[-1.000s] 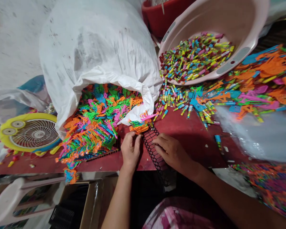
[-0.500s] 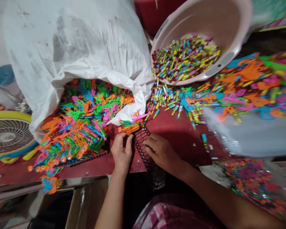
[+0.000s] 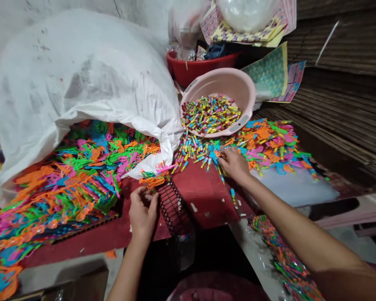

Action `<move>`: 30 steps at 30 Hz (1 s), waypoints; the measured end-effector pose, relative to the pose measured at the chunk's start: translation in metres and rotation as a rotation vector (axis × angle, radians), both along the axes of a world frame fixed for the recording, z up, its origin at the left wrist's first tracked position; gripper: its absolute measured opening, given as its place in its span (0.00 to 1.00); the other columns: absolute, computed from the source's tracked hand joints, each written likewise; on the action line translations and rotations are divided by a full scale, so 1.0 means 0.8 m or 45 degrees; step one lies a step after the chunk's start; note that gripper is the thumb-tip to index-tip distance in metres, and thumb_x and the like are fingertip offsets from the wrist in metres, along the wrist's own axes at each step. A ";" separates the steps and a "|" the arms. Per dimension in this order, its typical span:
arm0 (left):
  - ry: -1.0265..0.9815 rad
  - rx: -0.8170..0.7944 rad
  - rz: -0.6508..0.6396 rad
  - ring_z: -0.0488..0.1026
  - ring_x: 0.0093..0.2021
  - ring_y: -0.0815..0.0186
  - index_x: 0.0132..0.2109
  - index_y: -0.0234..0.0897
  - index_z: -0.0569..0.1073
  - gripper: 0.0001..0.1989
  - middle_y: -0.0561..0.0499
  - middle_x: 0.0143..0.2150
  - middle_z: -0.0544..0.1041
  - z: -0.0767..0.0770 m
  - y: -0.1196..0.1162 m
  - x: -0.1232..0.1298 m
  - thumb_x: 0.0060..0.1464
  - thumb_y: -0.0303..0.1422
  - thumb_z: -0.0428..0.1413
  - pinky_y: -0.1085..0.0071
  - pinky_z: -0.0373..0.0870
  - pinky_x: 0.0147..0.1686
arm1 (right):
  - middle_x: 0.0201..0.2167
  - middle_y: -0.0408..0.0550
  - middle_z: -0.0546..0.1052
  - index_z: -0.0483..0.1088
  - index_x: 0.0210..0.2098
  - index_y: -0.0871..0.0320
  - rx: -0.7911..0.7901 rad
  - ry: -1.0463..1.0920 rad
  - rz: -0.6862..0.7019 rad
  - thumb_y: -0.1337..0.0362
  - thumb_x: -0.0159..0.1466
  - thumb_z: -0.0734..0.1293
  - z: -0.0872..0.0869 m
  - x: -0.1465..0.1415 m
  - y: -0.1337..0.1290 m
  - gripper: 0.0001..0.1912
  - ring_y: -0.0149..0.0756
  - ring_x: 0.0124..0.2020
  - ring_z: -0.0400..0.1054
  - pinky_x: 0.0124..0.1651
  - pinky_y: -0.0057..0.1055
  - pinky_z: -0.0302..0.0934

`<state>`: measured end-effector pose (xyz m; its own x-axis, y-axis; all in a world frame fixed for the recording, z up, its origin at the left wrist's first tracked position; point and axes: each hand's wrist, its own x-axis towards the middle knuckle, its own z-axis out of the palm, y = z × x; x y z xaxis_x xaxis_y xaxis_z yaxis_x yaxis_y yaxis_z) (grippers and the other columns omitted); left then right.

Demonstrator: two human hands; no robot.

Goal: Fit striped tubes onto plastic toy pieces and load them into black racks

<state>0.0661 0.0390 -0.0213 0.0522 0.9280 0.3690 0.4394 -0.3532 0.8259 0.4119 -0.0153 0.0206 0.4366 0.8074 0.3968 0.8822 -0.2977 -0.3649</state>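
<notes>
My left hand (image 3: 143,213) rests on the red table with curled fingers and the thumb close to them. A small thing seems to be between the fingertips, too small to make out. Just beyond it lie orange plastic pieces (image 3: 152,181), at the head of a black mesh rack (image 3: 172,205). My right hand (image 3: 235,165) reaches over the table, its fingers pinched at an orange plastic piece (image 3: 217,154). A blue plastic piece (image 3: 212,149) and many small striped tubes (image 3: 192,146) with yellow and blue ends lie beside those fingertips.
A white sack (image 3: 90,75) spills colourful plastic pieces (image 3: 94,163) at left. Behind my right hand stands a pink basin (image 3: 219,79) of small tubes. More plastic pieces (image 3: 266,140) and clear plastic sheets (image 3: 294,188) lie at right. A red tub (image 3: 200,67) is behind.
My right hand has left the mesh rack and moved right and forward to the pieces before the basin. My left hand stays by the orange pieces. The view has shifted, showing more background.
</notes>
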 end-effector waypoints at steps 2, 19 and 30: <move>-0.018 0.020 0.118 0.75 0.35 0.66 0.50 0.38 0.67 0.21 0.51 0.38 0.74 0.007 -0.017 0.003 0.53 0.41 0.62 0.68 0.73 0.38 | 0.36 0.50 0.76 0.74 0.39 0.57 -0.105 -0.002 -0.012 0.62 0.61 0.66 -0.008 0.008 0.011 0.09 0.40 0.36 0.69 0.34 0.30 0.55; 0.490 0.030 -0.351 0.75 0.45 0.57 0.57 0.39 0.67 0.21 0.41 0.51 0.72 0.046 -0.043 0.163 0.56 0.30 0.57 0.65 0.71 0.40 | 0.31 0.46 0.77 0.74 0.46 0.59 0.354 0.581 0.116 0.62 0.59 0.64 -0.026 -0.060 0.003 0.17 0.36 0.30 0.69 0.37 0.33 0.64; 0.737 -0.148 -0.211 0.76 0.35 0.58 0.42 0.35 0.73 0.06 0.40 0.46 0.72 0.039 -0.010 0.187 0.56 0.30 0.57 0.65 0.69 0.34 | 0.33 0.50 0.78 0.74 0.37 0.59 0.300 0.640 0.211 0.61 0.60 0.63 -0.025 -0.080 -0.003 0.11 0.38 0.33 0.70 0.39 0.35 0.64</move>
